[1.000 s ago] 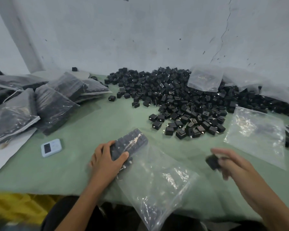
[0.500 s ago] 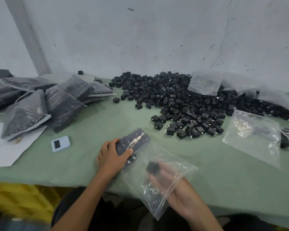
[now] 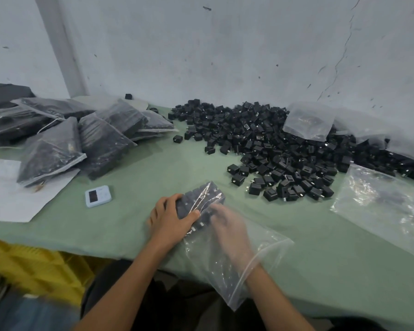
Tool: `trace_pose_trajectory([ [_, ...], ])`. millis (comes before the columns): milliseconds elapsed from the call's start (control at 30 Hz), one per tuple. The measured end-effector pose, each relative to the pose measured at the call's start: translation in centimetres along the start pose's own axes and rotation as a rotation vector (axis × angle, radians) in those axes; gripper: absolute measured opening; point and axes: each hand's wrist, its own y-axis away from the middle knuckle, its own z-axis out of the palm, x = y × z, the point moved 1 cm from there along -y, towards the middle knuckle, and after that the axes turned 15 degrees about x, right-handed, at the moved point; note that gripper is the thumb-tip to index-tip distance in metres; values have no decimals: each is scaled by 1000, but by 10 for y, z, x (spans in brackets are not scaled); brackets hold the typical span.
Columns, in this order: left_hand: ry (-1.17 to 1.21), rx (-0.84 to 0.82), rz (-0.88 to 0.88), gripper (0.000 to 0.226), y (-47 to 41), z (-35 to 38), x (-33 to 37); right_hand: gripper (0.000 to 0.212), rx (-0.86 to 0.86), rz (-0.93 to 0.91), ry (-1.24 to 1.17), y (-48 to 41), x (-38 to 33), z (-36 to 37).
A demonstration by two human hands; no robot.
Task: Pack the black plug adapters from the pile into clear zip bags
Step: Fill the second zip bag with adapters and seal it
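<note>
Head view, left hand (image 3: 171, 222) gripping neat bagged black adapters (image 3: 202, 197), right hand (image 3: 232, 231) grip unclear

Left hand (image 3: 170, 220) around bagged adapters (image 3: 201, 197), right hand (image 3: 232, 232) inside the clear zip bag (image 3: 227, 285).

left hand (image 3: 170, 220): bare | right hand (image 3: 232, 235): bare, blurred | forearms (image 3: 120, 287): bare | clothing: dark garment (image 3: 167, 302) over lap

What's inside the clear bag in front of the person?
Black adapters packed at the bag's far end, and the right hand reaching in. The left hand covers some adapters; what the right hand holds is blurred.
</note>
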Motion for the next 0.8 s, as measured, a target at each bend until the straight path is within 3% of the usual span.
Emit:
trace_pose_trajectory([
  [133,8,-12,-1,66,0,-1,1,29,17,76,-3,4,6,6],
  [233,3,-18,-3,67,0,-1,0,26,96,18,41,5,5,9],
  [367,3,-22,0,67,0,-1,1,16,57,27,-40,7,7,7],
  [600,-146,-133,-1,77,-12,-4,3,18,-16,-47,6,6,13,5],
  [800,-105,3,-6,82,-9,6,20,15,-20,-67,27,6,8,3],
])
